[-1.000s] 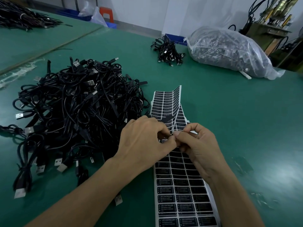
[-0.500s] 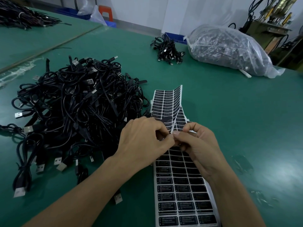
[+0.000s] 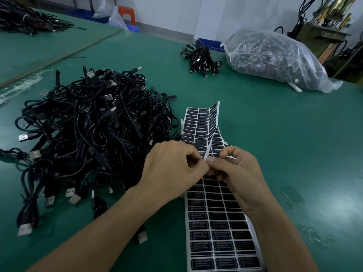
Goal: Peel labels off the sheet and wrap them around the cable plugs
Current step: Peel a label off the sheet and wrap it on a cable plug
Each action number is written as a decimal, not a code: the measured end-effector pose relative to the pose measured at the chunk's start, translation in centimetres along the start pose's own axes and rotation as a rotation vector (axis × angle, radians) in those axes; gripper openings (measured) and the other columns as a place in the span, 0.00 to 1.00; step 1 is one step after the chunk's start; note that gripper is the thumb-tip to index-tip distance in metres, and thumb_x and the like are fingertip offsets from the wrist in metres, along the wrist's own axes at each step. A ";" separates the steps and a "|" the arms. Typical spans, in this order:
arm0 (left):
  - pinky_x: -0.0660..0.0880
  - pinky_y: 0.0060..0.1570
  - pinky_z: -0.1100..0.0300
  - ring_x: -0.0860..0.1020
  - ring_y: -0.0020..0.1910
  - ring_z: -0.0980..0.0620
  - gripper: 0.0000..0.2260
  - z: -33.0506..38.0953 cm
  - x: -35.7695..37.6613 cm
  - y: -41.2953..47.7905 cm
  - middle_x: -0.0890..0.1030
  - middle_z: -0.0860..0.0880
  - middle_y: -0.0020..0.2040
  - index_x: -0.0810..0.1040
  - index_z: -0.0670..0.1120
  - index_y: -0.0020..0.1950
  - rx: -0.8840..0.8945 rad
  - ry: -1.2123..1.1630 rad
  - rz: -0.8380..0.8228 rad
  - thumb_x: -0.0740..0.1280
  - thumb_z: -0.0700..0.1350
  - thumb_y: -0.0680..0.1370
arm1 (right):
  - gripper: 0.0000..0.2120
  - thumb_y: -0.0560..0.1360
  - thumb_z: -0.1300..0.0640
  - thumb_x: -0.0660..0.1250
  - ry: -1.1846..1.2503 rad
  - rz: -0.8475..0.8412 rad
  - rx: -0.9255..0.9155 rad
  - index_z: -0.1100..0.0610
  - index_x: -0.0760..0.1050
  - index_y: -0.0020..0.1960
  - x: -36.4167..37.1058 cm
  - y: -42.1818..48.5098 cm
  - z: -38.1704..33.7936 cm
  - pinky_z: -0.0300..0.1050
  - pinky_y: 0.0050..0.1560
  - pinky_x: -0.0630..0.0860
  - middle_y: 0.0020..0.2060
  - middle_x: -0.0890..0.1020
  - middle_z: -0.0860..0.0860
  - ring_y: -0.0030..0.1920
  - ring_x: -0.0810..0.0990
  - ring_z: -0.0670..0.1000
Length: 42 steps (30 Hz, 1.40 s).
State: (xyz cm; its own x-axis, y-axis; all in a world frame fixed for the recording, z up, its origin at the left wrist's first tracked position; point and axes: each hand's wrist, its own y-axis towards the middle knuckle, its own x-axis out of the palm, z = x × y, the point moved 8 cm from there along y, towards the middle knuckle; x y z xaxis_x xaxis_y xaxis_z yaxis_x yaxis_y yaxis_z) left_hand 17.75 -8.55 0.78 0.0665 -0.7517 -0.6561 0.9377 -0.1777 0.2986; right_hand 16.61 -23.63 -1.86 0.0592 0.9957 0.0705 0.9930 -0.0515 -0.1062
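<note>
Long label sheets (image 3: 218, 228) with black labels lie on the green table (image 3: 284, 134), their far ends curling up. My left hand (image 3: 172, 169) and my right hand (image 3: 235, 173) meet fingertip to fingertip just above the sheets. A black cable plug (image 3: 200, 143) pokes out past the fingers of my left hand, which grips it. My right thumb and forefinger pinch a small label against the plug; the label itself is mostly hidden. A big tangled pile of black cables (image 3: 88, 130) with metal USB ends lies to the left.
A small bundle of cables (image 3: 202, 59) and a clear plastic bag of parts (image 3: 275, 57) sit at the far side. More cables (image 3: 25, 20) lie on the table at the back left. Peeled scraps (image 3: 290, 195) lie to the right.
Both hands stay pressed together over the sheets; only the fingertips have shifted slightly around the plug.
</note>
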 end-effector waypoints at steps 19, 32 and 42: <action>0.63 0.37 0.68 0.76 0.32 0.63 0.09 0.0 0.0 -0.2 0.78 0.60 0.27 0.82 0.55 0.34 -0.035 0.086 -0.029 0.70 0.59 0.70 | 0.15 0.74 0.71 0.70 -0.130 -0.022 -0.035 0.56 0.67 0.40 0.4 -0.1 0.1 0.33 0.29 0.72 0.27 0.80 0.48 0.25 0.77 0.42; 0.69 0.39 0.62 0.78 0.34 0.62 0.07 -0.1 -0.2 -0.2 0.79 0.61 0.30 0.83 0.56 0.36 -0.030 0.052 -0.002 0.72 0.57 0.71 | 0.17 0.74 0.68 0.72 -0.048 0.006 -0.049 0.55 0.65 0.40 0.1 0.0 0.0 0.35 0.29 0.72 0.29 0.82 0.52 0.28 0.79 0.46; 0.67 0.35 0.68 0.78 0.38 0.63 0.08 0.1 -0.4 -0.3 0.78 0.61 0.30 0.82 0.58 0.36 0.028 0.050 0.017 0.74 0.60 0.70 | 0.17 0.71 0.67 0.75 0.019 0.024 -0.040 0.53 0.67 0.38 -0.2 0.2 0.2 0.37 0.31 0.72 0.32 0.79 0.55 0.32 0.77 0.49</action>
State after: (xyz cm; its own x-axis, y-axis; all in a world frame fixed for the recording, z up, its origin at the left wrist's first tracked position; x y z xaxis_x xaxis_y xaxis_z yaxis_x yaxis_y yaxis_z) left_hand 17.44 -8.24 1.03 0.0995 -0.7223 -0.6843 0.9265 -0.1836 0.3285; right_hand 16.78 -23.81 -2.09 0.0849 0.9925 0.0875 0.9945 -0.0790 -0.0684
